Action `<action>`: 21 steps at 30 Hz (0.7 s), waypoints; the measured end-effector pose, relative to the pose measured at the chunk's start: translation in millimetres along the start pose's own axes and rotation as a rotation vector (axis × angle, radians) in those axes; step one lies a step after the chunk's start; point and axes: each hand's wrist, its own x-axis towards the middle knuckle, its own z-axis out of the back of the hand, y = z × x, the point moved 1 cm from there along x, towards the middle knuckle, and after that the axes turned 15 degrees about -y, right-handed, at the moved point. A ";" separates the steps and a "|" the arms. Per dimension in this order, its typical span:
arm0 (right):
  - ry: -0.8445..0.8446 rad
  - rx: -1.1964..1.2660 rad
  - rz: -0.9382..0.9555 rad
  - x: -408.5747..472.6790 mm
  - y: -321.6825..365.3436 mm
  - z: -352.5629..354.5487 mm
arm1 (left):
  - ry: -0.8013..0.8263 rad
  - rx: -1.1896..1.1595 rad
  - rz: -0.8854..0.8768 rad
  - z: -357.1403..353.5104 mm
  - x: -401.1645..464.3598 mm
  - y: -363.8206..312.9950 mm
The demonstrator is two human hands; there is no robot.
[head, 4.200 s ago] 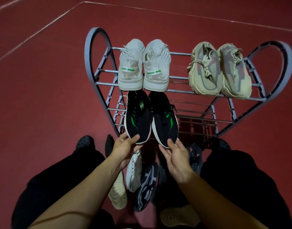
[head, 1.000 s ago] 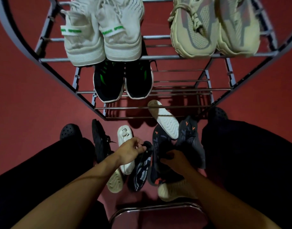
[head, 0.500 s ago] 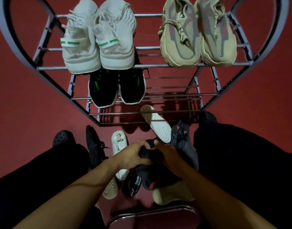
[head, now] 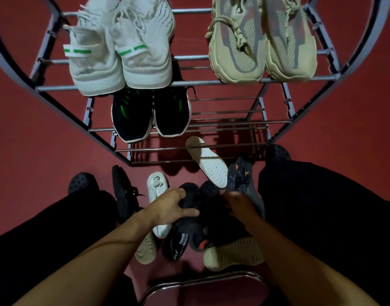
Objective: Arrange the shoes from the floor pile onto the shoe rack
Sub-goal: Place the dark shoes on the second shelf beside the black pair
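The left hand [head: 169, 206] grips a black shoe [head: 190, 208] in the floor pile, fingers [head: 188, 212] curled over its upper; the right hand [head: 238, 202] reaches into the dark shoes just right of it, and whether its fingers clamp on anything I cannot tell; the pile lies on the red floor [head: 35, 140] near the person, just in front of the rack [head: 211, 149], with a white sole [head: 208, 162] tipped up against the rack's lowest bars and a grey shoe [head: 241, 175] to its right; on the rack's far top tier sit a white pair [head: 121, 54] left and a beige pair [head: 262, 45] right; a black-and-green pair [head: 151, 115] rests on the tier below, under the white pair.
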 end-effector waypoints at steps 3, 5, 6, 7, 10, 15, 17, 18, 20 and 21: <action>-0.001 -0.076 -0.005 16.8 -29.8 2.7 | -0.065 0.012 0.046 7.0 -0.2 -5.4; 0.011 -0.177 0.038 22.2 -38.8 -0.3 | -0.092 0.005 0.059 7.7 2.0 -2.6; 0.014 -0.226 0.080 26.1 -44.0 -4.3 | -0.092 -0.011 0.061 7.7 2.6 -1.2; 0.020 -0.271 0.104 27.4 -46.1 -6.2 | -0.087 -0.023 0.065 6.7 3.7 1.9; 0.008 -0.389 0.154 31.0 -51.4 -10.7 | -0.083 -0.072 0.101 6.1 5.7 6.7; -0.031 -0.507 0.163 45.6 -60.1 -10.6 | -0.118 -0.124 0.181 9.5 7.7 9.6; -0.001 -0.466 0.089 47.1 -64.4 -9.8 | -0.122 -0.149 0.208 9.3 8.8 9.5; -0.001 -0.453 0.075 48.2 -67.2 -9.4 | -0.123 -0.156 0.214 8.7 9.0 8.2; -0.038 -0.423 0.064 46.2 -68.2 -7.7 | -0.122 -0.151 0.221 6.3 9.8 8.9; -0.066 -0.408 0.073 43.2 -65.7 -6.3 | -0.122 -0.147 0.223 5.7 10.2 7.9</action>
